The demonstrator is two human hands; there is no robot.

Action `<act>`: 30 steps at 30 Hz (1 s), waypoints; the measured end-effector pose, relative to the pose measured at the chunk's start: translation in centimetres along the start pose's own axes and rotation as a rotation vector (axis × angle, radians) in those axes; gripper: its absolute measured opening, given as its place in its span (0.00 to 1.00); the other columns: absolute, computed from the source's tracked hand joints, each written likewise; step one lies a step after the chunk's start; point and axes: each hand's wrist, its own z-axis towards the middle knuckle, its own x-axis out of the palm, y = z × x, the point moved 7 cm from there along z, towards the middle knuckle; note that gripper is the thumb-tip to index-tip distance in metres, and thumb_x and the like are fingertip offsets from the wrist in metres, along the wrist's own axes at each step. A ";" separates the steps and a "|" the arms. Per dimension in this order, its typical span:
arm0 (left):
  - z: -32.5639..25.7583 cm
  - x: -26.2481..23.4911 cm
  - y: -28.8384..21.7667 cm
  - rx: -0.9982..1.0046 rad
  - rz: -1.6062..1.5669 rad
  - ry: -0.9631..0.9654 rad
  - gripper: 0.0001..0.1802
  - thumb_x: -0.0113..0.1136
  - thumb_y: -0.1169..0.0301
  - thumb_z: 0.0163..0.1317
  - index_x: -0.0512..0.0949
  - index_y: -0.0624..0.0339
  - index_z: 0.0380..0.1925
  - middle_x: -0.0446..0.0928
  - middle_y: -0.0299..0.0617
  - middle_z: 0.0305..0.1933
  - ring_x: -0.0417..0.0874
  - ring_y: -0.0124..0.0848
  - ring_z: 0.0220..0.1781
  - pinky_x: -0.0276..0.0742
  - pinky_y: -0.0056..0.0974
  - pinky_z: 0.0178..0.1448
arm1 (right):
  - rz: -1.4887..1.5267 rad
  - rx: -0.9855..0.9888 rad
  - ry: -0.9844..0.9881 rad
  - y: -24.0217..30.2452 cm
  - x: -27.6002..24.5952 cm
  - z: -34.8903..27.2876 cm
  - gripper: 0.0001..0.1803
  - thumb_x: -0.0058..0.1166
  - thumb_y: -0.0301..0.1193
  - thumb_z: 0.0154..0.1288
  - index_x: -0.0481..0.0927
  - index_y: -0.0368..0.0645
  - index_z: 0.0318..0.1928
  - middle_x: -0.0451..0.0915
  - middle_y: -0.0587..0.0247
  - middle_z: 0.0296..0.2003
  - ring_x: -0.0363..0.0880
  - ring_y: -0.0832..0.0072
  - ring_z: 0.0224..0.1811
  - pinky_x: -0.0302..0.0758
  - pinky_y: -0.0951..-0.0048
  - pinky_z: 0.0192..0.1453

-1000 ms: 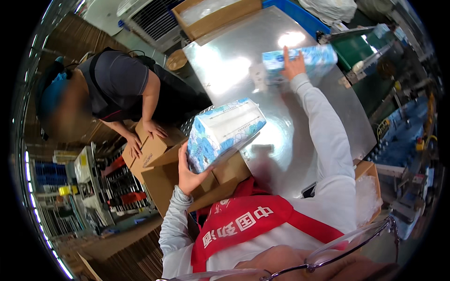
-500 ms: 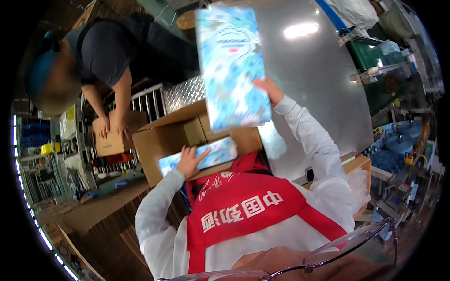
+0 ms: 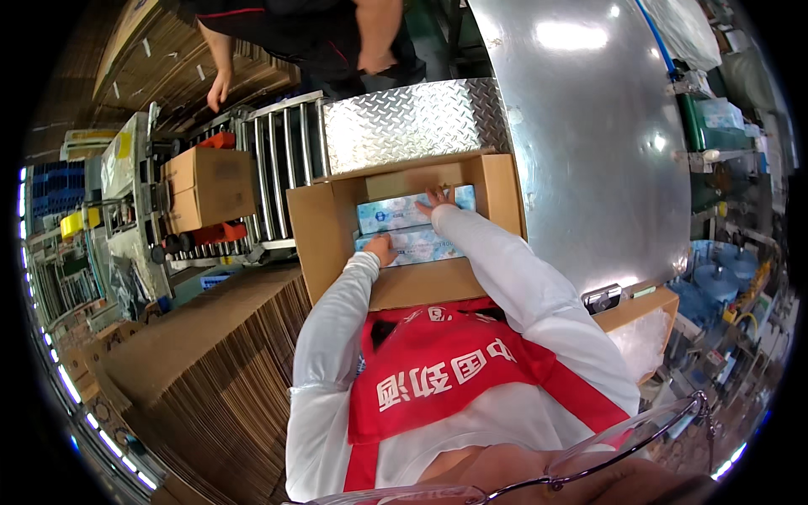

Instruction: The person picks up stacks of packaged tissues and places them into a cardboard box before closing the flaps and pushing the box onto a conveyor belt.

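Note:
In front of me stands an open brown cardboard box [image 3: 498, 198] with two long blue-and-white patterned packs inside, lying side by side. My left hand [image 3: 381, 250] is at the left end of the nearer pack [image 3: 429, 246], its fingers curled over the pack's edge and partly hidden. My right hand [image 3: 436, 202] rests on the farther pack [image 3: 389, 215], fingers spread apart. Both forearms reach in over the box's near side.
A bare metal table [image 3: 589, 168] lies to the right, a diamond-plate sheet [image 3: 412, 126] beyond the box. A roller conveyor [image 3: 282, 147] at left carries a closed carton [image 3: 210, 189]. Flattened cardboard [image 3: 219, 362] is stacked at lower left. A co-worker [image 3: 311, 42] stands at the far side.
The pack my right hand held up has gone down into the box. My left hand is now lower on the nearer pack. The co-worker has straightened up, away from the carton.

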 end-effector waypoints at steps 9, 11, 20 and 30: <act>9.7 9.7 5.9 -0.107 -0.624 0.082 0.50 0.81 0.52 0.41 0.71 0.64 0.62 0.77 0.53 0.62 0.76 0.46 0.65 0.71 0.46 0.69 | 0.743 -0.404 -0.757 -7.4 0.1 -13.9 0.22 0.48 0.24 0.64 0.77 0.44 0.59 0.77 0.54 0.56 0.75 0.54 0.60 0.74 0.59 0.64; 9.3 7.6 4.6 -0.101 -0.554 0.070 0.43 0.80 0.52 0.42 0.76 0.63 0.57 0.78 0.54 0.60 0.79 0.47 0.62 0.74 0.47 0.66 | 0.693 -0.364 -0.927 -14.1 -1.8 -18.2 0.19 0.48 0.26 0.66 0.79 0.45 0.57 0.78 0.57 0.55 0.77 0.56 0.57 0.75 0.59 0.62; 4.5 -6.3 -16.0 0.439 -0.199 -0.212 0.15 0.66 0.66 0.60 0.82 0.61 0.46 0.82 0.53 0.43 0.84 0.48 0.43 0.80 0.46 0.48 | 0.124 0.959 -1.523 -54.1 -14.6 -37.8 0.36 0.47 0.54 0.71 0.71 0.37 0.66 0.66 0.48 0.70 0.58 0.54 0.75 0.52 0.50 0.77; 2.2 -21.6 -55.9 1.028 0.549 -0.842 0.61 0.72 0.43 0.50 0.51 0.52 0.78 0.44 0.62 0.80 0.45 0.65 0.80 0.47 0.65 0.77 | 0.396 0.117 -1.825 -31.6 -9.0 -40.3 0.19 0.62 0.40 0.65 0.81 0.39 0.49 0.79 0.52 0.47 0.75 0.55 0.56 0.73 0.55 0.62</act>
